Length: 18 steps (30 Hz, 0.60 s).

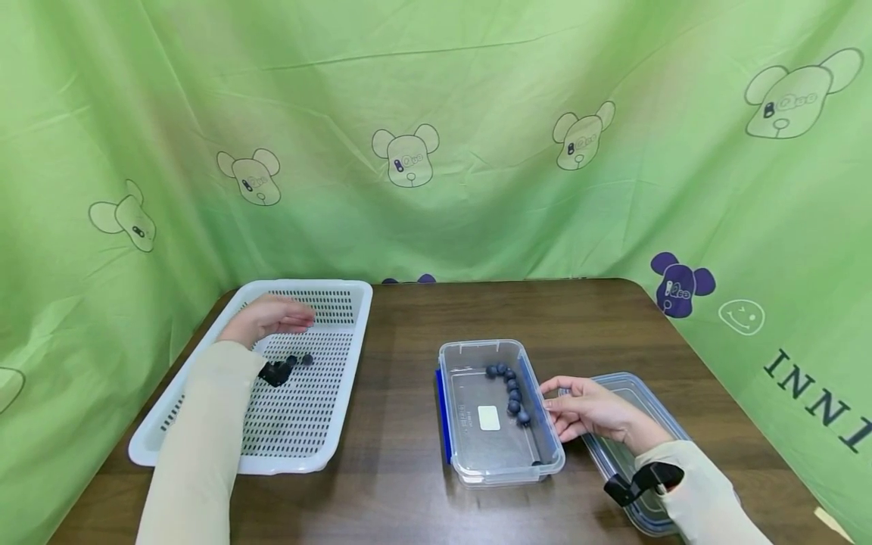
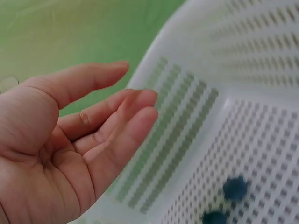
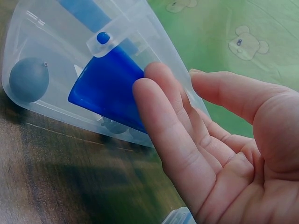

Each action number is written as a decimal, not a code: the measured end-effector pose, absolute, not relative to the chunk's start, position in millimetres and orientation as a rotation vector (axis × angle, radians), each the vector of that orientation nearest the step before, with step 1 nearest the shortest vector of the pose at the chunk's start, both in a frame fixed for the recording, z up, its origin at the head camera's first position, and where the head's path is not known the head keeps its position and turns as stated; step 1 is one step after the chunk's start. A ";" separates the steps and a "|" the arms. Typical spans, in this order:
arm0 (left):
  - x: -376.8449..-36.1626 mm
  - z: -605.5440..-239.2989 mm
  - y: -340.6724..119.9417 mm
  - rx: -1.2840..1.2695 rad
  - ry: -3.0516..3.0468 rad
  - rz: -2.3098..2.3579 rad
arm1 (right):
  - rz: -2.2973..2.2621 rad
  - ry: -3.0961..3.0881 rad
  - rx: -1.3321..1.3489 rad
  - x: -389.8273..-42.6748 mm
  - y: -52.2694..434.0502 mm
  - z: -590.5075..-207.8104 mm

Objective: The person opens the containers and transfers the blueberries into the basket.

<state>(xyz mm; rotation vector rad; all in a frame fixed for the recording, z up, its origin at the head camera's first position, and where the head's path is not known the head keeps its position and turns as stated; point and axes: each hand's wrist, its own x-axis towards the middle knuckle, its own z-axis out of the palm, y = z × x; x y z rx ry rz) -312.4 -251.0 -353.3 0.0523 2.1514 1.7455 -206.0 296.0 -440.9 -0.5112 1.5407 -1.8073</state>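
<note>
1. Risk: the clear container (image 1: 477, 424) could slide or tip on the counter (image 1: 395, 469) if the right hand (image 1: 586, 409) pushes its blue side latch (image 3: 105, 88) too hard; the berries (image 1: 512, 390) lined along that near wall would probably roll.
2. Risk: the left hand (image 1: 269, 318) hovers over the white basket (image 1: 300, 446); a quick sweep down could scatter the loose berries in the basket (image 1: 300, 360), which lie just below and to the wrist side of it.
3. Left hand: fingers straight and relaxed, palm empty in the left wrist view, holding nothing, not touching the basket.
4. Right hand: fingers extended, tips resting against the container's wall at the latch, nothing gripped.
5. Container sits directly in front of the right fingertips, touching them; the lid (image 1: 633, 393) lies under and behind that hand's wrist.
6. Hands are well apart, basket by the left, container by the right.
</note>
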 end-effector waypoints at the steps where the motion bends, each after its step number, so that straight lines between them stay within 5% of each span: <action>1: -313.3 -351.7 -247.2 0.079 2.132 1.756 | -1.807 1.544 -0.511 -206.1 296.1 -441.4; 18: -310.5 -330.8 -152.0 0.329 1.954 1.675 | -1.810 1.565 -0.505 -205.7 295.9 -441.5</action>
